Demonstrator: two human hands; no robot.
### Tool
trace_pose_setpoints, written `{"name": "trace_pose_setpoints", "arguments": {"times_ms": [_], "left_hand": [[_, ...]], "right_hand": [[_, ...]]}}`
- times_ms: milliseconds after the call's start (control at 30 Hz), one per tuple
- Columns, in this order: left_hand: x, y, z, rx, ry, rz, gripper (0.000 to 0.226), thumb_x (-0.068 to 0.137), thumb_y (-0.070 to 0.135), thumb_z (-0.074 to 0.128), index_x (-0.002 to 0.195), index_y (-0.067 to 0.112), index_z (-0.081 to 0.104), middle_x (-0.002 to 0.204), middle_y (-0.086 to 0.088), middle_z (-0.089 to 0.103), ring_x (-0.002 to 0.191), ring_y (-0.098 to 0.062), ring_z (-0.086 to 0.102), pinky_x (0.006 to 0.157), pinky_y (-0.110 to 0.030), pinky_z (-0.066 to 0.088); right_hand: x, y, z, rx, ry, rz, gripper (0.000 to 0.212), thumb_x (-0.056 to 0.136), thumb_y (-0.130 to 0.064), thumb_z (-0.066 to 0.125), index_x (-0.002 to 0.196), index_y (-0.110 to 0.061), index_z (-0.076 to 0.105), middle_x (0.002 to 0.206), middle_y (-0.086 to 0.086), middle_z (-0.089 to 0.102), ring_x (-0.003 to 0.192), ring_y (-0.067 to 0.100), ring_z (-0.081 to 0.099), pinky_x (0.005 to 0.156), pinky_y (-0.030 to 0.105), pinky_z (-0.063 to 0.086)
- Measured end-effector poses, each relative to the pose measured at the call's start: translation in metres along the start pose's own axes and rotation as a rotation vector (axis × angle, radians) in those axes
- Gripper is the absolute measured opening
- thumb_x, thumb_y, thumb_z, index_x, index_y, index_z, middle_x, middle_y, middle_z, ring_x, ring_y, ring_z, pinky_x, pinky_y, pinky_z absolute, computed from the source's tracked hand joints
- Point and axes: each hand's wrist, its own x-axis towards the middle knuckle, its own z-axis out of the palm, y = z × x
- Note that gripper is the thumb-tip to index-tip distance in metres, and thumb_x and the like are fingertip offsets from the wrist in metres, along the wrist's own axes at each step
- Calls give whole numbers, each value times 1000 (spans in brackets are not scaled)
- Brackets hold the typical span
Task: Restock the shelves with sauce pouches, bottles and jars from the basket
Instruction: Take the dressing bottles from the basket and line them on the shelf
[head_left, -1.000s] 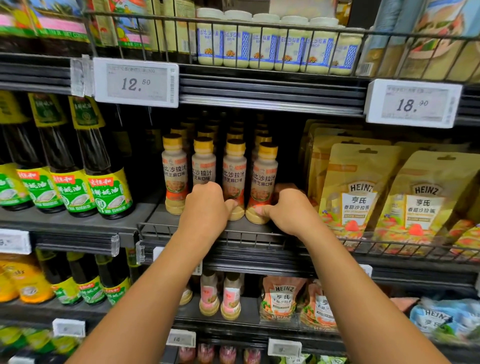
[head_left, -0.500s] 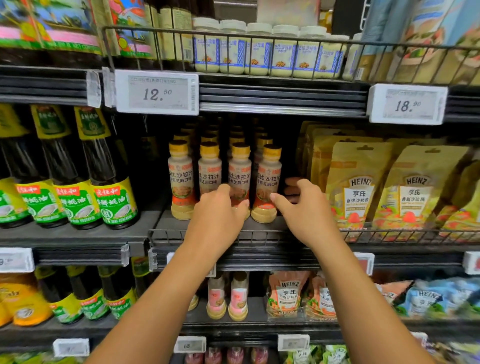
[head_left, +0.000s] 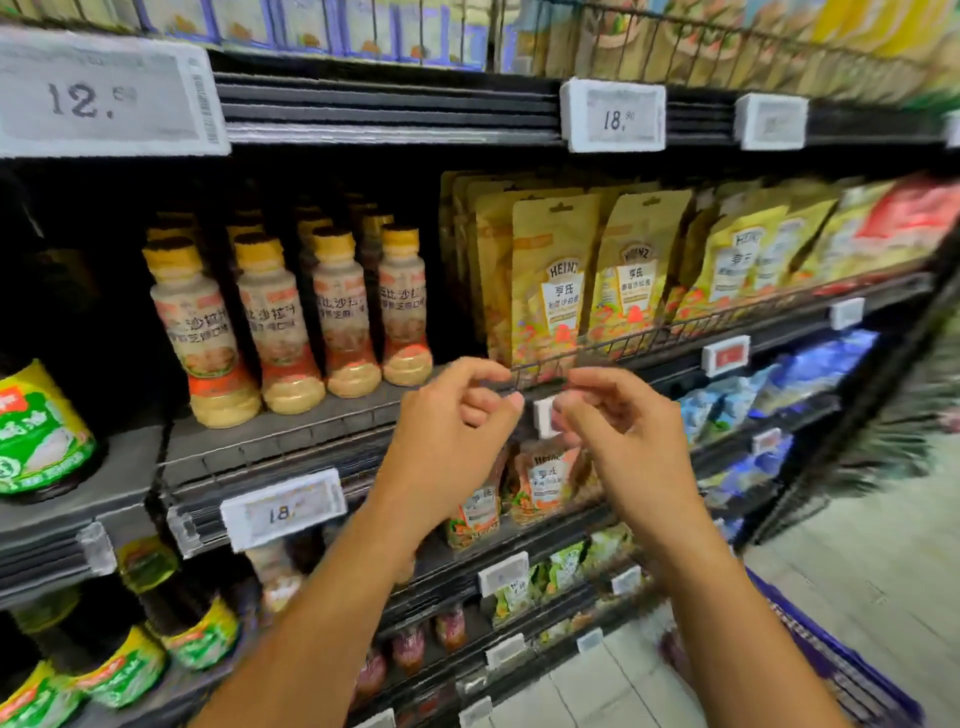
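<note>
Shelving: a dark metal shelf unit (head_left: 291, 423) is running across the frame, and pale floor tiles (head_left: 883, 561) are showing at lower right.

At far left, dark bottles with green labels (head_left: 41, 431) are standing on a lower-set board, under a large price tag (head_left: 104, 93) at upper left reading "12." Just right of them, dressing bottles (head_left: 270, 327) with yellow caps are standing upright in rows, four across the front. A shelf-edge tag (head_left: 283, 512) reading "18." is sitting below them.

The left hand (head_left: 452, 431) is hovering at mid-frame in front of the shelf edge, fingers loosely curled, thumb near forefinger, gripping nothing. The right hand (head_left: 623, 431) is hovering just beside it, apart from it, curled the same loose way and empty.

Yellow pouches (head_left: 556, 291) are standing behind a wire rail (head_left: 675, 332) at centre right, with blue packets (head_left: 810, 374) lying further right, one level down.

Obstructions: orange pouches (head_left: 545, 478) on the lower level are being partly covered by both hands. A small white tag (head_left: 541, 415) is showing between the hands; whether the right fingertips are touching it cannot be told. The basket (head_left: 841, 670) is sitting at lower right, cut off by the frame edge and the right forearm, its contents unreadable. Blur is smearing most label print, and the top-shelf goods are being cropped.
</note>
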Motion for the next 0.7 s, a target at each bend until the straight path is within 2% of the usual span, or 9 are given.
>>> {"name": "trace_pose_setpoints", "arguments": {"times_ms": [100,233,300,400,500,600,700], "left_hand": [[-6,3,34,-70,-144,-16,10,92,30,68,97,37,64,79,-3,67,68,-14,64,66,-27,53],[-12,12,90,-182,-308,-51,6,93,29,68,98,31,66,81,-12,68,74,-28,65,70,-41,53],[-14,16,120,-227,-395,-69,7,93,27,67,99,30,65,77,-8,70,70,-22,68,72,-45,56],[-16,21,168,-268,-502,-87,7,94,23,66,99,28,65,79,0,74,71,-13,71,70,-34,59],[-17,27,219,-320,-586,-125,8,94,17,66,98,23,66,80,-5,74,67,-11,69,61,-23,55],[-20,33,270,-357,-655,-155,9,93,12,65,97,20,66,80,-11,73,65,-11,67,56,-21,53],[-24,40,319,-394,-725,-187,11,93,10,65,95,21,66,76,-7,73,64,-10,67,56,-20,52]], "right_hand": [[-21,9,-36,-28,98,54,13,87,-27,72,96,-36,73,87,-1,75,81,16,72,73,37,61],[-47,16,-86,-11,258,124,15,79,-34,71,93,-36,74,84,-1,76,73,11,70,64,20,54],[-59,21,-113,-11,322,157,14,79,-30,72,93,-34,74,81,1,76,70,13,70,65,21,55],[-74,30,-154,-11,422,193,16,87,-14,73,91,-30,75,79,3,75,68,14,67,64,22,54],[-86,39,-195,4,530,226,21,89,-2,70,88,-22,74,76,2,73,67,12,65,62,20,53],[-97,48,-236,-24,603,259,19,89,1,69,91,-18,72,72,-2,71,63,11,63,62,20,52],[-107,54,-274,-40,682,283,16,88,2,69,93,-14,71,71,1,69,63,13,61,61,20,52]]}}
